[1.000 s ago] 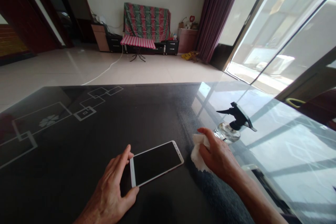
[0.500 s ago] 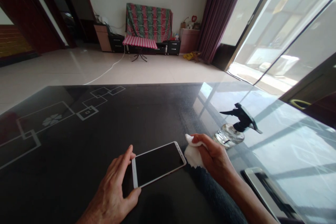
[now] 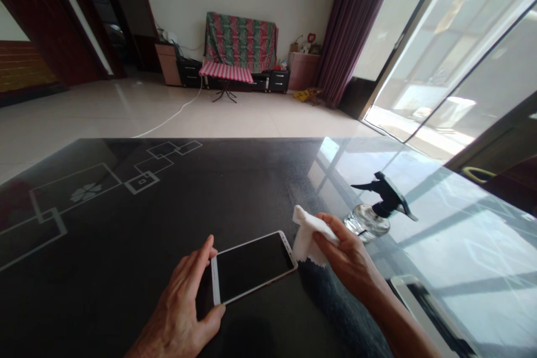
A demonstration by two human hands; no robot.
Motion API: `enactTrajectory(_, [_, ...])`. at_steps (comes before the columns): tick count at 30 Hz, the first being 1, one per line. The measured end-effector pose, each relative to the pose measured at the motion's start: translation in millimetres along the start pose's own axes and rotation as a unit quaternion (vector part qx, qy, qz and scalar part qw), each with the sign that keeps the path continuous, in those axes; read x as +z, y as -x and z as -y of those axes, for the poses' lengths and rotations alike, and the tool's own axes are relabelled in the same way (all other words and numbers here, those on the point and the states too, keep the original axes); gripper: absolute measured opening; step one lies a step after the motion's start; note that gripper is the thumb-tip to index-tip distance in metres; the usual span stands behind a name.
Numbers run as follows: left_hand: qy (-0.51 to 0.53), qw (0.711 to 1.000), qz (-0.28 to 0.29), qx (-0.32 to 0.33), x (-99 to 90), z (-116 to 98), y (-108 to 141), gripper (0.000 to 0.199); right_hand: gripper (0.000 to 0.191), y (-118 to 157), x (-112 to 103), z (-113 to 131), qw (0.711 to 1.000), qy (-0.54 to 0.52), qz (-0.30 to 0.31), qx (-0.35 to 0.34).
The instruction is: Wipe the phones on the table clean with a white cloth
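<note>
A white-framed smartphone lies face up on the dark glossy table, its screen black. My left hand steadies its left end, thumb at the near corner and fingers at the far one. In my right hand is a crumpled white cloth, pinched between thumb and fingers. The cloth hangs beside the phone's right end; whether they touch I cannot tell. Just beyond the right hand stands a clear spray bottle with a black trigger head, its lower part partly hidden by the hand.
A second, pale device like a phone or tablet lies at the right, partly behind my right forearm. The table has a printed square pattern at left and window reflections at right. Beyond it stand a striped-topped small table and a cloth-draped object.
My right hand has shifted its hold on the cloth, which now stands up higher and more spread out. The left hand and phone stay together. The view has tilted slightly upward.
</note>
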State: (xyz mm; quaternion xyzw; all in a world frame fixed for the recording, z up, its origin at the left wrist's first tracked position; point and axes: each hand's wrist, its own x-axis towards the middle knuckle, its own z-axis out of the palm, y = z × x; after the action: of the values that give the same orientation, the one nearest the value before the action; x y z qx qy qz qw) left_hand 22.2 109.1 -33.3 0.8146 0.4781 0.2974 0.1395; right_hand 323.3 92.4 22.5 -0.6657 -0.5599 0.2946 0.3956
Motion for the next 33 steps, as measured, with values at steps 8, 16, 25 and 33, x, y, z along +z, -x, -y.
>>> enactTrajectory(8, [0.0, 1.0, -0.011, 0.005, 0.0, 0.4, 0.7, 0.089, 0.025, 5.8, 5.4, 2.9, 0.999, 0.001, 0.028, -0.028])
enactTrajectory(16, [-0.004, 1.0, -0.01, 0.004, -2.2, -2.3, -0.3, 0.09, 0.017, 7.0, 5.9, 6.1, 0.987, -0.128, 0.096, 0.001])
enactTrajectory(25, [-0.008, 1.0, -0.007, 0.007, -1.5, -2.8, -0.2, 0.091, 0.017, 6.1, 1.8, 15.9, 0.994, -0.025, 0.052, -0.098])
enactTrajectory(33, [-0.007, 1.0, 0.001, 0.008, -2.7, -2.6, -0.6, 0.091, 0.034, 3.5, 7.5, 5.4, 0.998, 0.026, -0.026, -0.048])
